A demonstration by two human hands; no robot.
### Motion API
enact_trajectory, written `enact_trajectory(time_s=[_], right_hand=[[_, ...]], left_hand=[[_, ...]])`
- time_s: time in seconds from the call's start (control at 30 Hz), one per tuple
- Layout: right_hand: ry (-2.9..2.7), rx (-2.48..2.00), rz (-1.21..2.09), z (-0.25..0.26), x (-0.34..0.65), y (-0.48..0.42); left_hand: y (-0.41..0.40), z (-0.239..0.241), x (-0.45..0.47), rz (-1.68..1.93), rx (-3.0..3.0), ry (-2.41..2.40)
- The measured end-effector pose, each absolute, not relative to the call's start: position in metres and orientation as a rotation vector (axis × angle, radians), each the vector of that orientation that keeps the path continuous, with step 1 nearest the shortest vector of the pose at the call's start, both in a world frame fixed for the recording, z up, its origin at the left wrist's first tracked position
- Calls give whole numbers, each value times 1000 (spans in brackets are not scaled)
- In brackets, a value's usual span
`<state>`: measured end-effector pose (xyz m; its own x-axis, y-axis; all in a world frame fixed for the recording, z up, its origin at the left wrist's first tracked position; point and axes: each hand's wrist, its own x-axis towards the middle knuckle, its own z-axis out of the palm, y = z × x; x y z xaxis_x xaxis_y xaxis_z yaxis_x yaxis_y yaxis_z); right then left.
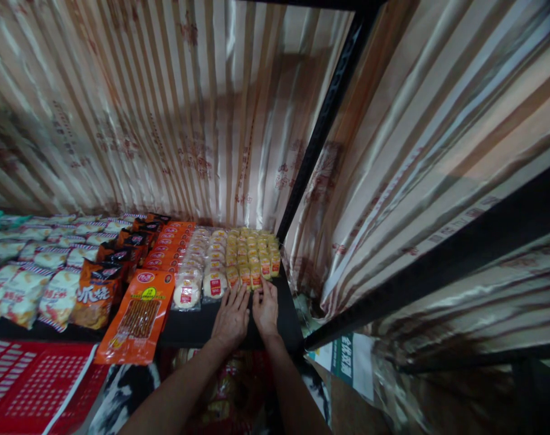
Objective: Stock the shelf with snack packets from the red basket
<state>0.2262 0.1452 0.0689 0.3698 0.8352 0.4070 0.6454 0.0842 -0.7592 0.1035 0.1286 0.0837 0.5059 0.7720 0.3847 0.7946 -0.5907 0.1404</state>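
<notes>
Small yellow snack packs (242, 254) with red labels stand in tight rows at the right end of a black shelf (188, 329). My left hand (232, 317) lies palm down at their front edge, its fingers stretched out and touching the nearest packs. Beside it, my right hand (265, 309) has its fingers extended against the front packs at the right, thumb apart. Neither hand visibly grips a pack, though the fingertips are partly hidden. Just left are rows of round white packaged cakes (188, 292) with red labels.
Orange bags of stick snacks (141, 314), the front one overhanging the shelf edge, lie left of the cakes. Further left are dark orange bags (98, 296) and white snack bags (60, 296). A red basket (34, 386) sits below. A black post (322, 133) rises at the right corner before striped curtains (238, 121).
</notes>
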Motion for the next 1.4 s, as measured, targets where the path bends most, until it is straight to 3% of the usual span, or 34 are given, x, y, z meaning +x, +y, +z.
enact_trajectory(time_s=[0.5,1.0,1.4], right_hand=[[-1329,-1610,148,74,222,136],[-1319,-1539,234,70,190,71],[-1484,-1528,281,61,163,10]], left_hand=[[128,84,102,-710,-2663,-1366],[107,94,90,-794,-2852,-1268],[32,52,61,-836,-2959,-1433]])
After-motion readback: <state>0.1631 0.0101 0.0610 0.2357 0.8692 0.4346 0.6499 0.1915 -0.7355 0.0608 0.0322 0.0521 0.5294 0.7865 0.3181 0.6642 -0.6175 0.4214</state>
